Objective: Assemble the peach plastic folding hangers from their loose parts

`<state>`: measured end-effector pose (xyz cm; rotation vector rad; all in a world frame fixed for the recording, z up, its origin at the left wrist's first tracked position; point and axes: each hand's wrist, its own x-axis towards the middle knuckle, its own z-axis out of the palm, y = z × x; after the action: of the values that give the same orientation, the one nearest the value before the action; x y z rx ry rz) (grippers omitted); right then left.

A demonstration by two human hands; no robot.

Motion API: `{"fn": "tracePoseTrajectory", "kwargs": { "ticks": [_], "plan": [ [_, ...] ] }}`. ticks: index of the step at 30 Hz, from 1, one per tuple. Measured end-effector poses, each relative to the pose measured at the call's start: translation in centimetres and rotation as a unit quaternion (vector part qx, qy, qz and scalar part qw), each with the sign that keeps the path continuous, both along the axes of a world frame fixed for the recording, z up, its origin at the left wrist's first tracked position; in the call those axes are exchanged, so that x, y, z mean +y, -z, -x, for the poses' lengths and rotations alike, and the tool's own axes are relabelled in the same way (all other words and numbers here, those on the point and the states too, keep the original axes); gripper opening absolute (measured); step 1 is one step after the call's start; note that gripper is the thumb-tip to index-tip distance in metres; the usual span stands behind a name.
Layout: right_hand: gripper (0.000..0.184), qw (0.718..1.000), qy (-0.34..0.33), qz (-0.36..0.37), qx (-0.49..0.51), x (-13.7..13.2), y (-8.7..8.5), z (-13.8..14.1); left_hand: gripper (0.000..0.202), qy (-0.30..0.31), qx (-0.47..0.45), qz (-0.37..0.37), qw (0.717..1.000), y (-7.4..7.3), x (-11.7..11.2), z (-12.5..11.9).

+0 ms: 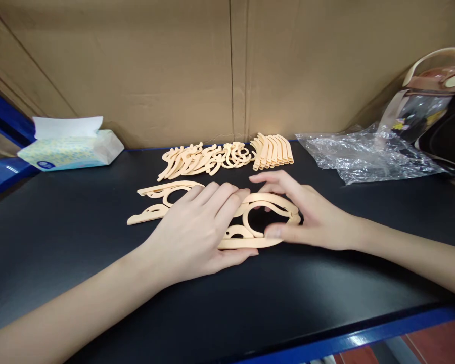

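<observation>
A beige folding clothes hanger [246, 243], with its arms folded around the round hook, is between my two hands just above or on the black table. My left hand [195, 230] is closed over its left end, fingers on top and thumb along the near side, hiding that end. My right hand [311, 215] grips the right end, thumb on the near arm and fingers curled around the far side. Left of it lies another folded beige hanger [147, 216], partly behind my left hand. Behind, loose curved hanger parts [185, 161] and a row of arm pieces [273, 151] lie side by side.
A tissue pack [72, 151] sits at the back left. At the back right, a crumpled clear plastic bag [356, 156] lies before a water bottle [436, 81] and a dark object. Cardboard [167, 65] stands behind the black table [311, 298], which has a blue edge.
</observation>
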<state>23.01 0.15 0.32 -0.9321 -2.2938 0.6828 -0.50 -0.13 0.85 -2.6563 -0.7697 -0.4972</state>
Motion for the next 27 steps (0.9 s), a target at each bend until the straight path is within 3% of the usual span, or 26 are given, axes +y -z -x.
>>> {"fn": "tracePoseTrajectory", "kwargs": {
  "ticks": [3,6,17,27],
  "plan": [
    [0.027,0.983,0.029,0.167,0.068,0.38,-0.17,-0.03,0.064,-0.002,0.011,-0.027,1.000,-0.13,-0.06,-0.03],
    [0.037,0.965,0.016,0.244,0.096,0.66,-0.36,0.10,0.067,0.001,0.012,-0.038,0.999,-0.32,-0.12,-0.07],
    [0.032,0.928,-0.021,0.328,0.175,0.53,-0.45,0.44,0.082,0.008,0.011,-0.037,0.999,-0.06,0.06,-0.13],
    [0.035,0.914,-0.039,0.360,0.180,0.46,-0.17,0.49,0.076,0.011,0.015,-0.041,0.999,0.05,0.21,-0.05]
  ]
}}
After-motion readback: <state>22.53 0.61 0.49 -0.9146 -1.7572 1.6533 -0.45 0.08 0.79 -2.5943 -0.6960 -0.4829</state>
